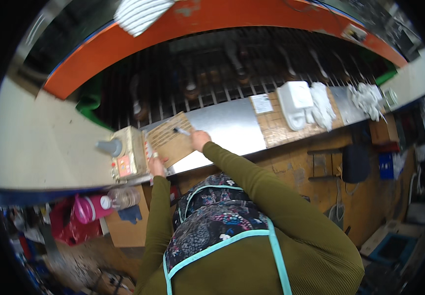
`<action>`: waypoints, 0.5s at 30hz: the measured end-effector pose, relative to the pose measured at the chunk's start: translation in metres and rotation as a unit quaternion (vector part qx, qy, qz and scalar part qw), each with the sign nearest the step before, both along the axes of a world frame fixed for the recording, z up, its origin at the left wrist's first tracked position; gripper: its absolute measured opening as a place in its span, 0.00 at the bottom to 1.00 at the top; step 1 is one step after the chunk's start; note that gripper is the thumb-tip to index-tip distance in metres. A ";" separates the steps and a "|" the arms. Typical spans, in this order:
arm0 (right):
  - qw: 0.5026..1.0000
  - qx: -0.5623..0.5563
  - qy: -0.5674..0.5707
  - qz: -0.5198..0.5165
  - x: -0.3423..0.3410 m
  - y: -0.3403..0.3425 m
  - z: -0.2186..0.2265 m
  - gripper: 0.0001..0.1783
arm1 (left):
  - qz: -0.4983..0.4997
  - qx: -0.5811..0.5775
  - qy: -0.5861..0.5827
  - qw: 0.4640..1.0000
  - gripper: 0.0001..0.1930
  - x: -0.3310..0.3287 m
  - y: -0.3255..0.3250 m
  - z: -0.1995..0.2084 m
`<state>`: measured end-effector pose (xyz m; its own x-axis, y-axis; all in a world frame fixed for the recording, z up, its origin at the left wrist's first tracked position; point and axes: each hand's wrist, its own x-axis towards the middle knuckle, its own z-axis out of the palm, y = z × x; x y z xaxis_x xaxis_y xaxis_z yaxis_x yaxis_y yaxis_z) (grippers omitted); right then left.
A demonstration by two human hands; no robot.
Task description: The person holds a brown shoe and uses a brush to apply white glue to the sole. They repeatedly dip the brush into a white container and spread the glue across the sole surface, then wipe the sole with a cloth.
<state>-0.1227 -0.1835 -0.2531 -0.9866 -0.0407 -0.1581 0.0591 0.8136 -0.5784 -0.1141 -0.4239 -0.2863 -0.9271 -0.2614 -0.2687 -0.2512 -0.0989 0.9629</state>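
Observation:
On the steel work surface (232, 129) lies a tilted brown cardboard sheet (183, 153), with rows of small darker marks or pieces on its far part. My right hand (201, 140) is closed at the sheet's right edge, around a slim white pen-like tool (185, 132). The tool's dark tip is over the rows; its exact kind is too small to tell. At the near left corner of the sheet, my left hand (157, 165) grips the edge, its fingers only partly visible. A beige box-shaped device (132, 147) with a grey cone on its side stands just left of that hand.
To the right, a white plastic container (295, 104) and white cloths (323, 105) rest on a brown board (272, 130). Behind the surface runs a dark slatted bed (212, 73) under an orange beam (222, 15). A pink bottle (92, 207) and clear jar (124, 197) stand lower left.

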 end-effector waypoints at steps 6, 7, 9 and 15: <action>0.987 0.078 0.143 -0.012 0.033 0.001 0.062 0.21 | 0.033 -0.199 0.069 0.977 0.13 0.008 0.045 0.043; 0.983 0.045 0.175 -0.032 0.037 0.006 0.072 0.23 | 0.033 -0.250 0.091 0.963 0.13 0.016 0.065 0.071; 0.958 -0.257 0.110 -0.063 0.053 0.026 0.093 0.23 | -0.099 -0.264 0.131 0.950 0.12 0.037 0.117 0.111; 0.788 -0.565 0.102 -0.223 0.149 0.153 0.116 0.14 | -0.421 -0.368 0.170 0.812 0.15 0.109 0.277 0.150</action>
